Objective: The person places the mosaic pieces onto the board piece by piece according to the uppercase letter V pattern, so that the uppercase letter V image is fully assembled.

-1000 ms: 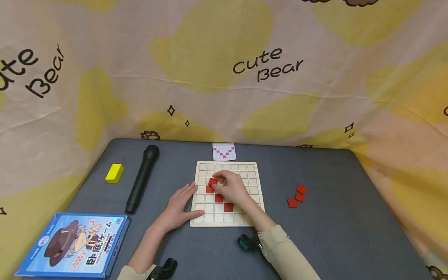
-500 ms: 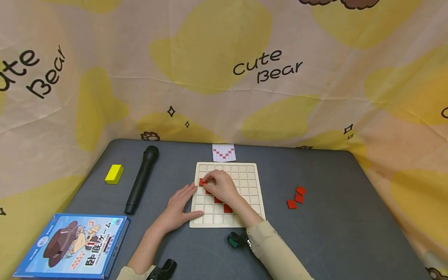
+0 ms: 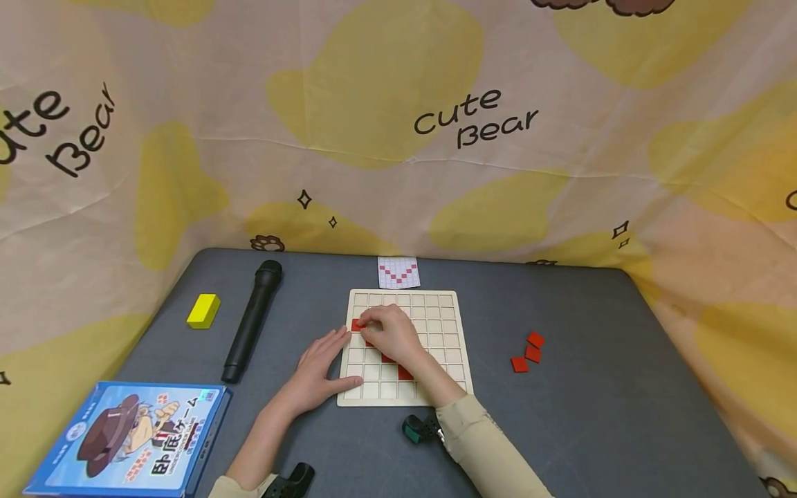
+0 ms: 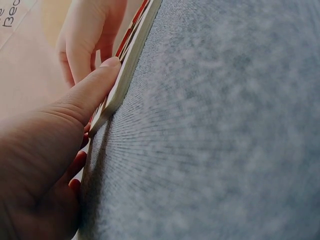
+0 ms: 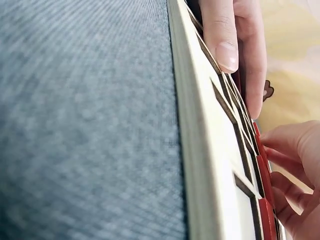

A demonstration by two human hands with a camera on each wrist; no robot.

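Note:
A pale gridded board (image 3: 445, 353) lies on the grey table, with red square tiles (image 3: 405, 373) set in a diagonal across its left half. My right hand (image 3: 397, 337) is over the board, thumb and index finger pinching a red tile (image 3: 356, 324) at the left column, near the upper left. The hand partly covers the tiles below. My left hand (image 3: 319, 368) rests along the board's left edge, fingers extended. In the left wrist view its thumb (image 4: 102, 75) lies on the board's rim. The right wrist view shows the right fingers (image 5: 285, 140) right at the raised red tiles.
Several loose red tiles (image 3: 532, 353) lie to the right of the board. Behind it is a small pattern card (image 3: 398, 272) with a pink V. To the left are a black microphone (image 3: 252, 321), a yellow block (image 3: 203, 310) and a blue game box (image 3: 127, 439).
My right hand has moved left across the board with the red tile, bringing it into the leftmost column, and has then nearly stopped. The left hand has stayed in place.

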